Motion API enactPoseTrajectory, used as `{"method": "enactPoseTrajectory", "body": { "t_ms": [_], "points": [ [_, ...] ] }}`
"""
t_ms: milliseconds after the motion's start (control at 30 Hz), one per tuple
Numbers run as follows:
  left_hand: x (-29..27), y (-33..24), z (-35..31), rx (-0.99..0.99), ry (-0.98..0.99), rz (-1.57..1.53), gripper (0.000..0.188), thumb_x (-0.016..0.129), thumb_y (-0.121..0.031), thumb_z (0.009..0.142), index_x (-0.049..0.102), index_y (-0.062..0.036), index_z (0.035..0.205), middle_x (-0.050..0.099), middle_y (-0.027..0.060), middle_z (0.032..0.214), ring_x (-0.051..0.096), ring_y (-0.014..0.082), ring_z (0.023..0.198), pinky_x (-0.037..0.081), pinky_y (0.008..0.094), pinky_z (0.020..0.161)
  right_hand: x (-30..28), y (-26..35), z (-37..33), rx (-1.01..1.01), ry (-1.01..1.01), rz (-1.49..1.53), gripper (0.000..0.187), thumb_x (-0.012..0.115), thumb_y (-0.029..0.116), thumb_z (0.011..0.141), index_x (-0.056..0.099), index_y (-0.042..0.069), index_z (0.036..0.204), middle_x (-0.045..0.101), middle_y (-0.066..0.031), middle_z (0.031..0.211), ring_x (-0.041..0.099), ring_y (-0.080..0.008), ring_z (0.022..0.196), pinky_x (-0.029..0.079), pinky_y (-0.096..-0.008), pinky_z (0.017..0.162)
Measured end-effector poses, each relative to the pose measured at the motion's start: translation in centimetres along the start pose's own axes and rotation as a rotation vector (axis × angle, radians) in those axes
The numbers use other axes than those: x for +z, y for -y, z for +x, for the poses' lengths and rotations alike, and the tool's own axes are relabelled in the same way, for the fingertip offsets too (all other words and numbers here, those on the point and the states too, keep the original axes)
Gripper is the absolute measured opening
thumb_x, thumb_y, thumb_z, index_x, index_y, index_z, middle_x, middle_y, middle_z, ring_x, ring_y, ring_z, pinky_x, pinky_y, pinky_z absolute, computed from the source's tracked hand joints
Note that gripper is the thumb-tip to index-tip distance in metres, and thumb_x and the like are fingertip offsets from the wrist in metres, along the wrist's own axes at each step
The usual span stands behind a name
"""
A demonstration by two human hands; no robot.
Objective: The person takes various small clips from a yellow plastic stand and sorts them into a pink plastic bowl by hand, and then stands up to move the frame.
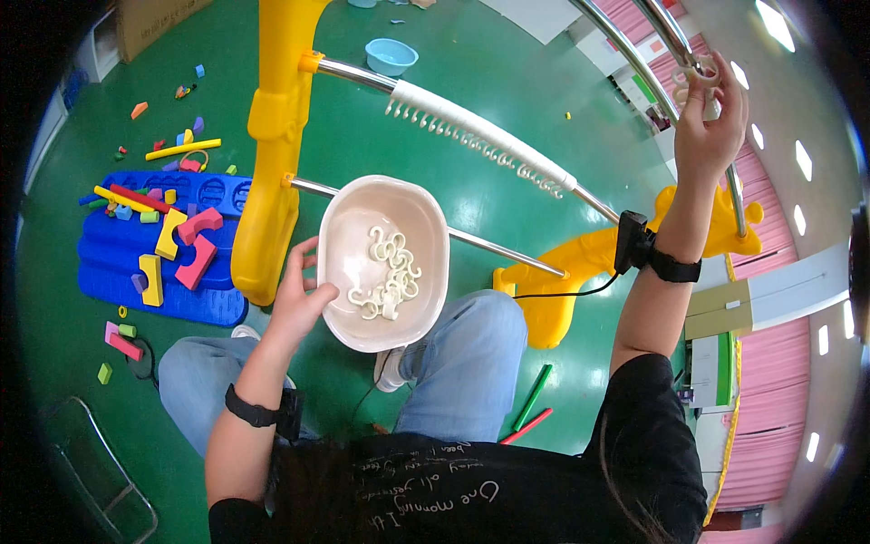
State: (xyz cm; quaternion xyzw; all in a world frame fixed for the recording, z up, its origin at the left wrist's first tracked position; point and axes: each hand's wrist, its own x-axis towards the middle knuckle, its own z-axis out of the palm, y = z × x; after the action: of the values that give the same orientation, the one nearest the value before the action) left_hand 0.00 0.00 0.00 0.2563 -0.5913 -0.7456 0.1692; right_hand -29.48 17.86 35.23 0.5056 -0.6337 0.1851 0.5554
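White beside chrome, pinched a curved piece (716,75) in the right hand (711,125), grip narrow, near the upper bar (668,34); could not tell whether touching. Pointed the basin (349,222) lengthwise away from the body, holding its left edge in the left hand (294,301), thumb over it. Had loose hooks (391,295) mid-basin, nearer the left hand.

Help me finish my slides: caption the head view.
The left hand holds a pale basin of white hooks while the right hand holds a similar piece at a metal bar.
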Motion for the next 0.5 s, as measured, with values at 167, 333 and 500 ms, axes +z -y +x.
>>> {"method": "enactPoseTrajectory", "body": {
  "t_ms": [167,333,500],
  "points": [
    [0.0,-0.2,-0.5,-0.001,0.001,-0.041,0.074,0.059,-0.004,0.069,0.031,-0.0098,0.137,0.045,0.0081,0.115,0.057,0.0126,0.082,0.047,0.0229,0.063,-0.4,1.3,-0.1,0.012,0.015,-0.122,0.028,0.063,0.009,0.082,0.062,0.007,0.110,0.062,-0.0111,0.102,0.061,-0.0246,0.096,0.049,-0.0352,0.084],
    [0.2,-0.6,-0.4,0.004,0.015,-0.039,0.074,0.059,-0.005,0.069,0.030,-0.0098,0.137,0.044,0.0078,0.116,0.057,0.0128,0.082,0.047,0.0232,0.064,-0.6,0.7,0.3,-0.027,0.013,-0.168,0.029,0.063,0.009,0.081,0.061,0.005,0.110,0.062,-0.0122,0.102,0.062,-0.0258,0.095,0.049,-0.0352,0.084],
    [0.4,-1.3,-0.3,-0.039,-0.006,-0.024,0.074,0.060,-0.007,0.065,0.033,-0.0072,0.134,0.045,0.0156,0.125,0.059,0.0208,0.090,0.051,0.0306,0.074,-0.6,1.3,0.6,0.029,0.079,-0.074,0.028,0.058,0.013,0.081,0.057,0.003,0.107,0.062,-0.0147,0.101,0.062,-0.0283,0.093,0.048,-0.0373,0.082]
  ]
}}
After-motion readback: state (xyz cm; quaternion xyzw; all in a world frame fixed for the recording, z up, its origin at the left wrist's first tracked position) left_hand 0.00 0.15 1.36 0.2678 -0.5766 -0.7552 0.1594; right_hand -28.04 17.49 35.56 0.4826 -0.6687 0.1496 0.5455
